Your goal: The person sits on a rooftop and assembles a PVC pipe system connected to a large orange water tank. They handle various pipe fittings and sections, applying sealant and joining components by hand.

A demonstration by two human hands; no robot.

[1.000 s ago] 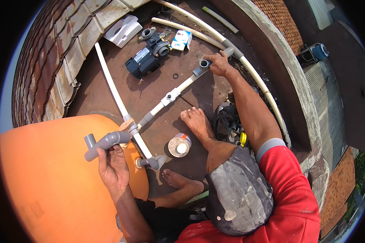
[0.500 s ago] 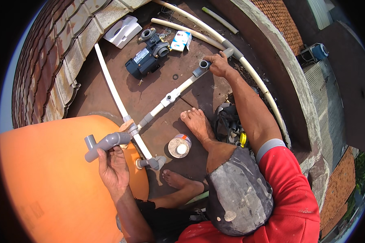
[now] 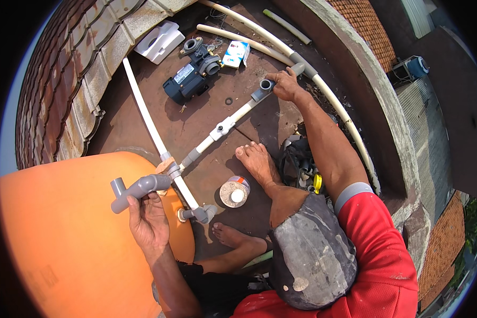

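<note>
Between the fingers and thumb of my left hand (image 3: 149, 225) is a grey pipe fitting (image 3: 141, 188), an elbow joined to a tee, raised over the orange tank. With my arm stretched far to the right, my right hand (image 3: 284, 85) is closed around the grey tee (image 3: 263, 89) at the far end of a white pipe (image 3: 243, 112). A small white valve (image 3: 221, 129) sits midway along that pipe. Its near end reaches a grey joint (image 3: 170, 165) on a second white pipe (image 3: 144, 114). A grey elbow (image 3: 200, 213) connects this one to the tank's side.
The orange tank (image 3: 79, 233) fills the lower left. A can (image 3: 233, 193) stands by my feet, near a black bag of fittings (image 3: 300, 164). Beyond lie a dark water pump (image 3: 188, 79), a small box (image 3: 235, 54) and long cream pipes (image 3: 340, 106) along the low wall (image 3: 392, 122).
</note>
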